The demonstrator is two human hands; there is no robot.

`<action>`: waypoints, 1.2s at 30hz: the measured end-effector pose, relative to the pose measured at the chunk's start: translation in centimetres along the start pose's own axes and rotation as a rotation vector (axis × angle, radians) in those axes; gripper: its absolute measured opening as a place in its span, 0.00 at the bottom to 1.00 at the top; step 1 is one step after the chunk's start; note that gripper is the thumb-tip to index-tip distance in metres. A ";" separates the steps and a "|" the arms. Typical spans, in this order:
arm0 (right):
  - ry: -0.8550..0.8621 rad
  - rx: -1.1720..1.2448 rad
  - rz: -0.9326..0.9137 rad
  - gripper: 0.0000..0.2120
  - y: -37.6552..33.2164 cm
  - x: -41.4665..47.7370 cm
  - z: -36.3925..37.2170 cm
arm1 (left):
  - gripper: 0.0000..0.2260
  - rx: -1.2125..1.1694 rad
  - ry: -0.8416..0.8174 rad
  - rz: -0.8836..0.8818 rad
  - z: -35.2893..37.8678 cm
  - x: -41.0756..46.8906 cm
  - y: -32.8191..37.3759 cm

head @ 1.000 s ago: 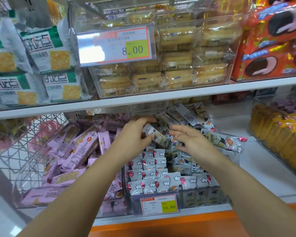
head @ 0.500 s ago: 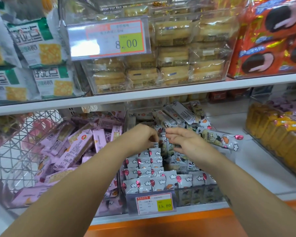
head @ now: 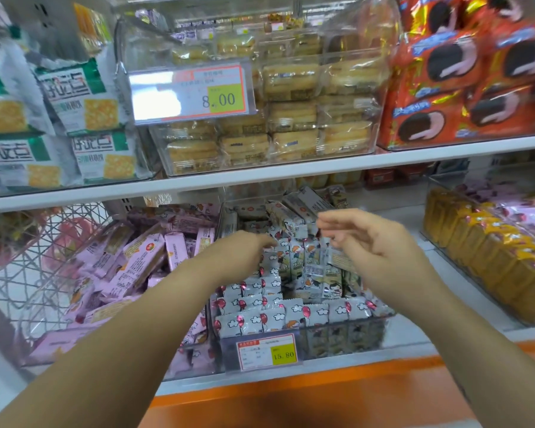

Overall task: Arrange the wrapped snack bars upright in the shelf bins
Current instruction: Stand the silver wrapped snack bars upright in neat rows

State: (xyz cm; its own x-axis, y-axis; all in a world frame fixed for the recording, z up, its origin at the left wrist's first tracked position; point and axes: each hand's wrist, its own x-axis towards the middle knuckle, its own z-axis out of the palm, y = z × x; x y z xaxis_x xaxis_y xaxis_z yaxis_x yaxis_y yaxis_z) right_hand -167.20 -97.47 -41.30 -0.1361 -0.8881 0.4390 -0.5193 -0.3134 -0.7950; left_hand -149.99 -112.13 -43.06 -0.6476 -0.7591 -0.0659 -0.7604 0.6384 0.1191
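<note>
Snack bars (head: 294, 261) in the clear bin (head: 380, 319): front rows (head: 260, 316) standing neat, back pile (head: 294, 208) messy and waiting, left hand (head: 244, 251) with fingers hidden among them, right hand (head: 374, 242) with fingers (head: 328, 222) loose, holding nothing.

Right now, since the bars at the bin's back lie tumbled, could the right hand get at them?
Probably yes: the right hand hovers just before the tumbled bars, seemingly empty, with nothing between them.

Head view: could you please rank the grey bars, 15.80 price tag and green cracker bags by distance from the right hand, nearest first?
1. grey bars, beside the right hand
2. 15.80 price tag, bin front
3. green cracker bags, upper shelf, far left
</note>
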 end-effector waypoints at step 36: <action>-0.010 -0.497 -0.001 0.20 6.2 -1.6 -3.1 | 0.19 -0.180 0.637 0.018 2.0 -3.5 3.9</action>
State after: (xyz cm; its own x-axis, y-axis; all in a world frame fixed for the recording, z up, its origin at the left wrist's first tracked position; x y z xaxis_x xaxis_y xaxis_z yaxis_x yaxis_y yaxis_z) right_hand -172.85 -96.94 -45.64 -0.1283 -0.8917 0.4340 -0.8593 -0.1185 -0.4975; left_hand -150.81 -106.73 -44.34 -0.4630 -0.7105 0.5300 -0.6940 0.6625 0.2819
